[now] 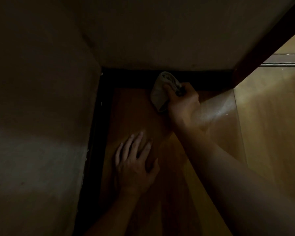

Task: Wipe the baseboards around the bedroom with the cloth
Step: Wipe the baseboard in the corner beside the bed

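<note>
In a dim room corner, my right hand (183,99) grips a bunched pale cloth (160,90) and holds it against the dark baseboard (129,79) along the far wall. A second dark baseboard (94,133) runs down the left wall toward me and meets the first in the corner. My left hand (134,162) lies flat on the wooden floor (140,113) with its fingers spread, nearer to me than the cloth.
Pale walls (41,82) close the corner at left and ahead. A dark wooden door frame (255,53) slants down at the right, ending by the baseboard. Beyond it the floor (266,106) is brighter, with a threshold strip (283,64) at far right.
</note>
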